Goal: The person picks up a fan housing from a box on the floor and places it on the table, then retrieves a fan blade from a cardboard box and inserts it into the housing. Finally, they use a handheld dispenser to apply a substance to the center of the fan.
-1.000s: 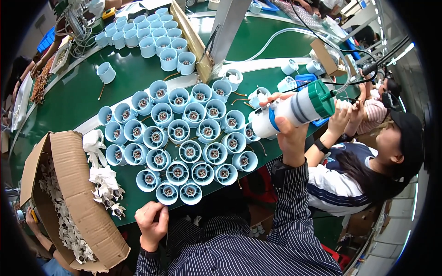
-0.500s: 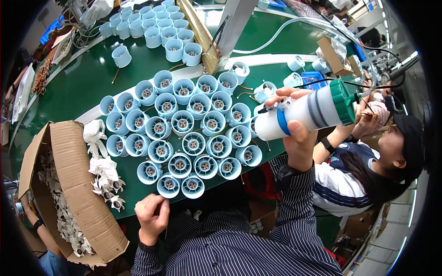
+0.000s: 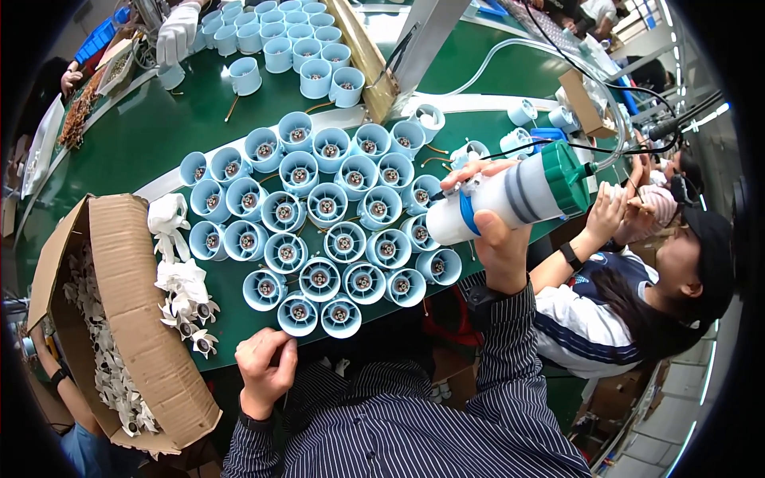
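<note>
My right hand (image 3: 498, 247) grips a white dispensing cartridge (image 3: 498, 203) with a green cap, dark bands and a blue strap. It is tilted above the right side of a group of light blue plastic cups (image 3: 327, 205). A clear hose runs from its cap. Each cup has ribs and a small metal-coloured centre. My left hand (image 3: 266, 368) is closed at the table's near edge, beside the nearest cup (image 3: 297, 313); no object shows in its fingers. White fan-like impellers (image 3: 187, 299) lie left of the cups.
A cardboard box (image 3: 147, 319) full of white impellers stands at the left. More blue cups (image 3: 299, 40) crowd the far side, near a metal post (image 3: 422, 48). A white-gloved hand (image 3: 177, 36) reaches in there. A co-worker in a cap (image 3: 629, 295) sits at the right.
My right hand has brought the cartridge slightly left, toward the cups. The view has shifted a little. At the far left, the gloved hand is now near a cup. My left hand stays closed.
</note>
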Action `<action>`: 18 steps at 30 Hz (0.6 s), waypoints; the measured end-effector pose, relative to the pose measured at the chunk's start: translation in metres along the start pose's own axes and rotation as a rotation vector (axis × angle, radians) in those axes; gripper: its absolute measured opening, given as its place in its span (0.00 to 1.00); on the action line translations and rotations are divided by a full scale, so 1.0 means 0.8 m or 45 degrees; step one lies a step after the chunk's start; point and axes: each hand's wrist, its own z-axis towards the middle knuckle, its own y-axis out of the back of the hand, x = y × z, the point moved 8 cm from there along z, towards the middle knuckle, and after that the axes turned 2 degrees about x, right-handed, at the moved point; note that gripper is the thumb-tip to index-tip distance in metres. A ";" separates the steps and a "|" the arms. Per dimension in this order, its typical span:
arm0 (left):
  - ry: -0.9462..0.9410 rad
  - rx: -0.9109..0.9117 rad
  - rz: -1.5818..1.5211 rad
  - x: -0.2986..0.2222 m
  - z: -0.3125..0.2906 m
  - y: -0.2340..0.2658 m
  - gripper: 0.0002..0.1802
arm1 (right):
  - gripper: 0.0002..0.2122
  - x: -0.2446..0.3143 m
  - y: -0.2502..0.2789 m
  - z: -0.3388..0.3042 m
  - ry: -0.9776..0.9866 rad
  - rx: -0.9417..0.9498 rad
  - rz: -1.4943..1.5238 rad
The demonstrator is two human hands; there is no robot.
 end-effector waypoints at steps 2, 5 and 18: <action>0.000 0.001 -0.004 0.001 0.000 -0.001 0.06 | 0.26 0.001 0.000 0.001 0.005 -0.002 0.002; 0.000 0.000 -0.008 0.002 0.000 -0.001 0.06 | 0.26 0.002 0.000 0.000 0.006 -0.006 0.004; 0.012 0.014 -0.026 0.001 -0.001 0.000 0.05 | 0.26 0.000 0.003 -0.003 0.017 -0.005 0.006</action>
